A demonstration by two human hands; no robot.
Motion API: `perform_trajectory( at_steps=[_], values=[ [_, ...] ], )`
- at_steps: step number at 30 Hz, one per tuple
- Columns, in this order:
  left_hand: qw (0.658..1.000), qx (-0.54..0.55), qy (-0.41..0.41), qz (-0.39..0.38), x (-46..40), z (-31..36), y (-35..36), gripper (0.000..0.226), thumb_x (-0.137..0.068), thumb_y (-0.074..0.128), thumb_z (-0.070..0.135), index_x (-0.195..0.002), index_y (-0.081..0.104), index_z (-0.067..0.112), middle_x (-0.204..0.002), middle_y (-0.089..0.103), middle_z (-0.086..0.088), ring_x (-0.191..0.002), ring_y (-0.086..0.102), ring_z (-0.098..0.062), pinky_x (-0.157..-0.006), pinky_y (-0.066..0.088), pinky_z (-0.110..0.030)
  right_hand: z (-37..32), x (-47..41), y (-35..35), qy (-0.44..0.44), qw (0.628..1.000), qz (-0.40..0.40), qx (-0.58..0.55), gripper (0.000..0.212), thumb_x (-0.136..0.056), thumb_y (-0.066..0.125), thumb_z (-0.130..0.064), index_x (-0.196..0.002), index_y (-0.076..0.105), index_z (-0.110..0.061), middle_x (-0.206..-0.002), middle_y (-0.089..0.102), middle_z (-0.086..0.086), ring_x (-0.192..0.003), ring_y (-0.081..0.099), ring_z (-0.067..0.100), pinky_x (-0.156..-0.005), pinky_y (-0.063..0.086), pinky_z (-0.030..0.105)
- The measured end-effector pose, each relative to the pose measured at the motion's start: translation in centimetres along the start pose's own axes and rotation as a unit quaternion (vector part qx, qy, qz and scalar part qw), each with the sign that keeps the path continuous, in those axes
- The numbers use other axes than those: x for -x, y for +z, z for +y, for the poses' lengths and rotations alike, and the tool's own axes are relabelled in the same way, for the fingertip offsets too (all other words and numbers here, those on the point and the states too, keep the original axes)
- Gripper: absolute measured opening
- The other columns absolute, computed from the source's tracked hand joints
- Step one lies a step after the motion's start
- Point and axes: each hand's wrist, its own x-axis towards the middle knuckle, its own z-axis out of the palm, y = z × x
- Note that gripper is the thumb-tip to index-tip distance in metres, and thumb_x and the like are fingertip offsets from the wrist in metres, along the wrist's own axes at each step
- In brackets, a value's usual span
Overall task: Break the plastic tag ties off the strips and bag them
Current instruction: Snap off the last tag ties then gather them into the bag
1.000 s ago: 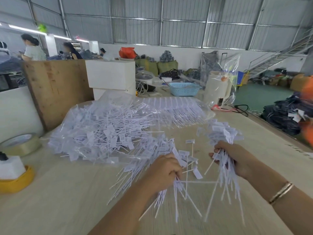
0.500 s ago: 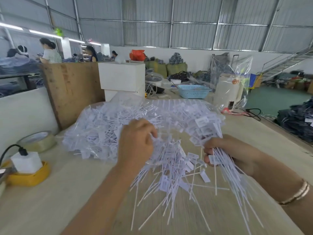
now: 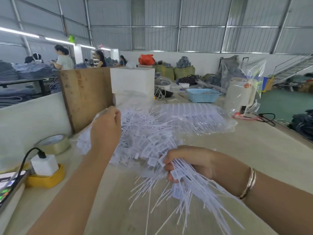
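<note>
Bagging tag ties, we worked over the clear bag (image 3: 211, 119).
Our right hand (image 3: 189, 163) gripped a bundle of ties (image 3: 191, 182); our left hand (image 3: 105, 128), fingers curled, pinched the bag's edge.

Bright, even daylight; wide-angle edge distortion

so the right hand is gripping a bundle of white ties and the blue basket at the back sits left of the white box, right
Not quite. The head view shows the right hand gripping the bundle of white ties, but the blue basket sits to the right of the white box, not the left.
</note>
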Motion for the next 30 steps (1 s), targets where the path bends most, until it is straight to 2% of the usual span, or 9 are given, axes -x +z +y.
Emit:
perform_trajectory(
  at_steps=[5,10,13,15,17,21,24,26,30],
  values=[
    [0.998,0.065,0.016,-0.016,-0.8,0.8,-1.2,0.017,-0.098,0.044,0.025,-0.098,0.059,0.016,-0.065,0.056,-0.005,-0.059,0.052,-0.028,-0.055,0.046,-0.041,-2.8,-4.9,0.2,-0.053,0.978,0.138,-0.148,0.041,-0.086,0.052,-0.001,-0.046,0.062,-0.006,-0.054,0.062,0.011,-0.051,0.067,0.022,-0.042,0.052,0.028],
    [0.999,0.040,0.021,0.003,-0.4,-0.4,-2.8,0.016,-0.095,0.051,0.027,-0.104,0.063,0.020,-0.058,0.049,0.006,-0.050,0.049,-0.017,-0.048,0.042,-0.028,-6.0,-11.5,0.3,-0.137,0.911,0.274,-0.277,0.004,-0.088,0.052,-0.005,-0.087,0.053,-0.001,-0.074,0.053,0.013,-0.056,0.055,0.028,-0.060,0.050,0.035],
    [0.998,0.045,-0.016,-0.027,0.4,-1.3,-3.0,0.014,-0.093,0.055,0.026,-0.104,0.062,0.020,-0.053,0.042,0.013,-0.047,0.044,-0.003,-0.044,0.032,-0.021,-6.0,-14.6,0.2,-0.119,0.872,0.394,-0.265,0.025,-0.087,0.057,-0.015,-0.109,0.054,-0.004,-0.072,0.046,0.007,-0.056,0.041,0.020,-0.049,0.036,0.025],
    [0.998,0.057,-0.023,-0.034,0.8,-1.3,-2.9,0.009,-0.094,0.051,0.027,-0.093,0.059,0.024,-0.048,0.041,0.010,-0.046,0.047,-0.005,-0.043,0.025,-0.016,-5.7,-16.5,0.0,-0.074,0.896,0.428,-0.094,0.048,-0.089,0.056,-0.018,-0.133,0.041,-0.009,-0.100,0.055,0.009,-0.085,0.056,0.024,-0.065,0.048,0.028],
    [0.995,0.084,-0.014,-0.044,1.0,-0.6,-2.7,0.009,-0.095,0.049,0.026,-0.088,0.054,0.027,-0.047,0.040,0.007,-0.053,0.050,0.001,-0.043,0.030,-0.015,-6.1,-18.1,0.8,-0.027,0.893,0.449,0.026,0.066,-0.092,0.054,-0.023,-0.146,0.018,-0.012,-0.141,0.040,0.011,-0.126,0.044,0.031,-0.101,0.040,0.038],
    [0.983,0.185,-0.005,-0.003,0.2,1.3,-2.4,0.010,-0.094,0.052,0.023,-0.085,0.057,0.023,-0.050,0.043,0.007,-0.054,0.048,0.003,-0.052,0.035,-0.006,-6.1,-19.8,3.0,-0.045,0.895,0.445,0.008,0.063,-0.090,0.053,-0.035,-0.141,0.027,-0.010,-0.144,0.037,0.011,-0.130,0.038,0.030,-0.105,0.033,0.041],
    [0.983,0.179,0.024,0.039,-0.1,1.4,-2.1,0.012,-0.093,0.054,0.023,-0.085,0.062,0.018,-0.048,0.043,0.005,-0.051,0.047,-0.005,-0.051,0.036,-0.012,-5.3,-20.6,2.2,0.010,0.861,0.503,0.070,0.081,-0.085,0.052,-0.054,-0.139,0.023,-0.001,-0.144,0.031,0.012,-0.134,0.027,0.028,-0.110,0.020,0.040],
    [0.992,0.107,0.039,-0.051,0.8,0.9,-1.2,0.011,-0.092,0.054,0.026,-0.087,0.063,0.024,-0.052,0.048,0.007,-0.053,0.051,-0.007,-0.056,0.043,-0.023,-4.2,-20.1,0.9,0.057,0.842,0.502,0.188,0.083,-0.086,0.043,-0.060,-0.140,0.025,0.000,-0.144,0.031,0.014,-0.134,0.027,0.029,-0.110,0.019,0.040],
    [0.959,-0.086,0.061,-0.263,3.8,0.1,1.8,0.024,-0.090,0.050,0.040,-0.107,0.063,0.029,-0.095,0.065,0.003,-0.094,0.061,-0.021,-0.076,0.045,-0.033,-3.4,-19.4,-0.5,0.076,0.852,0.388,0.342,0.068,-0.091,0.034,-0.058,-0.141,0.036,-0.011,-0.148,0.030,0.013,-0.136,0.027,0.031,-0.111,0.020,0.042]
  ],
)
